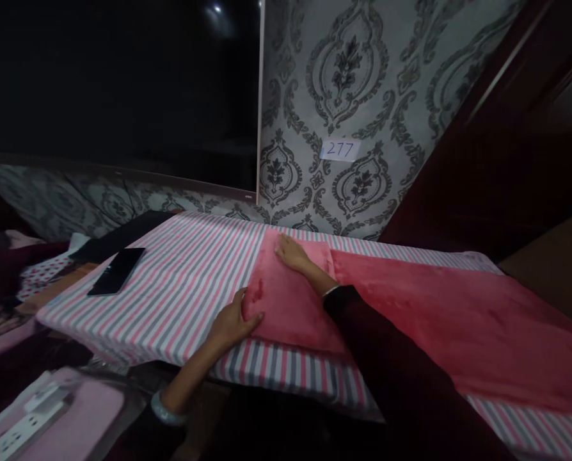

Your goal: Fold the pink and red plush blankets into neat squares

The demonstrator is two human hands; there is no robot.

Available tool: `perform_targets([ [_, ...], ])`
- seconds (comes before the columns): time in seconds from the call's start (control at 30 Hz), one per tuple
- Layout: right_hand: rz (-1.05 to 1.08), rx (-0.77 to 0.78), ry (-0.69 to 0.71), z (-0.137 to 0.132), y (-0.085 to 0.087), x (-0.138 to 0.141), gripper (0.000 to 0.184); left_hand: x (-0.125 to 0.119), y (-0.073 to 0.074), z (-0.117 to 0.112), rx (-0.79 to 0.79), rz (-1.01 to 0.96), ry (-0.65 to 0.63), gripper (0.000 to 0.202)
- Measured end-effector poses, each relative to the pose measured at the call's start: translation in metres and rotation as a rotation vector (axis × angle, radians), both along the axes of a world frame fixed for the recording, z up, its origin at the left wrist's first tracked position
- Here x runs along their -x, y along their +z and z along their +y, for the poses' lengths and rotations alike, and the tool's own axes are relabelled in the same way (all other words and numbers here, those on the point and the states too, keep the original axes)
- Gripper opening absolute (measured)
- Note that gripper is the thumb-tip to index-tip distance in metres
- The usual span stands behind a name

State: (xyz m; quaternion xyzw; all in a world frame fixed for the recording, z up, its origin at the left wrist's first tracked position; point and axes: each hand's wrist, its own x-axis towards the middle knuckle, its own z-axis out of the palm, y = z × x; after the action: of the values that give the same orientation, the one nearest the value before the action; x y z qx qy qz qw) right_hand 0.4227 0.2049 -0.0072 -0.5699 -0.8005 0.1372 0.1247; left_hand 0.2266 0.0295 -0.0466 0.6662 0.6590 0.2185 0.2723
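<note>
A long red plush cloth (439,314) lies across the table, its left end folded over into a paler pinkish-red flap (290,314). Dark smudge-like marks show in the pile near the fold. My left hand (233,320) rests at the fold's left edge, thumb and index finger spread apart against the fabric; its other fingers are mostly hidden. Toward the far edge of the flap, my right hand (292,252) lies flat on top with fingers extended. Beneath the cloth is a tablecloth (171,275) with pink, grey and white stripes.
A black phone (118,271) lies on the table's left part. A large dark television (123,89) hangs above, beside a paper label (340,149) reading 277 on patterned wallpaper. At lower left, a white power strip (24,430) sits on a pink surface. Dark wood panelling (501,141) stands at right.
</note>
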Motion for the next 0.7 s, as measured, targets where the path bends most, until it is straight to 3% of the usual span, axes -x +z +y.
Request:
perform_targets([
  [0.17,-0.064,0.038,0.02,0.017,-0.028,0.03,0.063,-0.005,-0.011,-0.012,-0.024,0.093,0.038,0.077],
  [0.37,-0.098,-0.052,0.001,0.021,-0.058,0.032,0.063,-0.002,-0.037,-0.02,-0.178,0.058,-0.025,0.049],
  [0.53,-0.091,-0.063,-0.008,0.02,-0.056,0.034,0.063,-0.002,-0.045,-0.021,-0.213,0.05,-0.008,0.042],
  [0.7,-0.058,0.061,0.045,0.016,-0.029,0.029,0.061,0.012,-0.027,-0.018,-0.146,-0.018,-0.097,0.052],
])
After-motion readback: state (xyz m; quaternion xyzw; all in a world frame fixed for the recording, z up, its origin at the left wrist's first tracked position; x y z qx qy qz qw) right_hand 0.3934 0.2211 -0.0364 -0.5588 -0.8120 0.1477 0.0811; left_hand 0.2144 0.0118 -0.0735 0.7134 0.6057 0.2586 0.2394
